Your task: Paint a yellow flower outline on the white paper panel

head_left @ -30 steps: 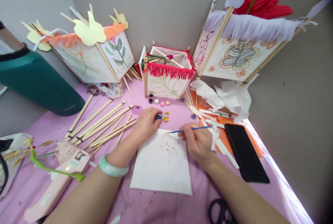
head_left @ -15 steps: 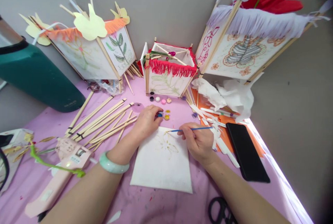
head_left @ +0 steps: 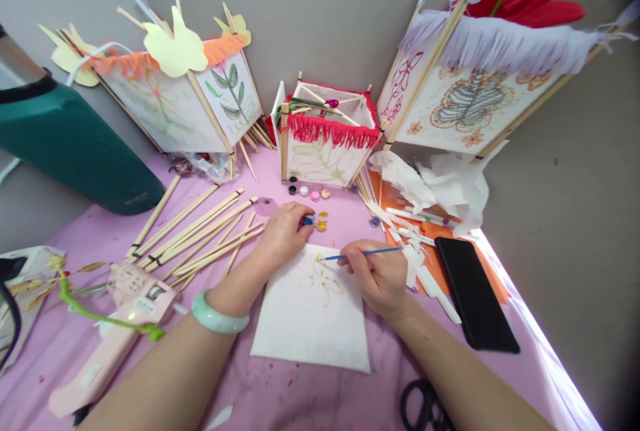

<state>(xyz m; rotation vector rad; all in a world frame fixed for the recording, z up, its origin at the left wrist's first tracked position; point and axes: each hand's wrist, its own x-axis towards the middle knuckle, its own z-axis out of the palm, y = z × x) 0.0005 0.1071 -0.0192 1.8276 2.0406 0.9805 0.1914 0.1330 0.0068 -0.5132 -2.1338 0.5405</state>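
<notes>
My right hand (head_left: 377, 277) pinches a thin blue paintbrush (head_left: 373, 253), its tip touching the upper part of a white sheet (head_left: 310, 334). On the sheet is a flower outline in yellow and brown lines (head_left: 324, 279). My left hand (head_left: 286, 234), wearing a pale green bangle (head_left: 220, 313) on its wrist, rests at the sheet's upper left edge. Its fingers are closed against a small blue paint pot (head_left: 308, 221); the grip is partly hidden. Beside this pot sits an open pot of yellow paint (head_left: 321, 225), with a yellow-stained lid (head_left: 325, 214) behind.
Wooden sticks (head_left: 200, 231) and a pink glue gun (head_left: 125, 324) lie left, near a green bottle (head_left: 75, 144). Lanterns with drawings stand behind, including a red-fringed one (head_left: 320, 157). Paper scraps (head_left: 425, 277) and a black phone (head_left: 475, 297) lie right, black scissors (head_left: 425, 404) in front.
The brush tip has shifted slightly down and left along a petal at the top of the flower, and my right hand with it. My left hand stays in place.
</notes>
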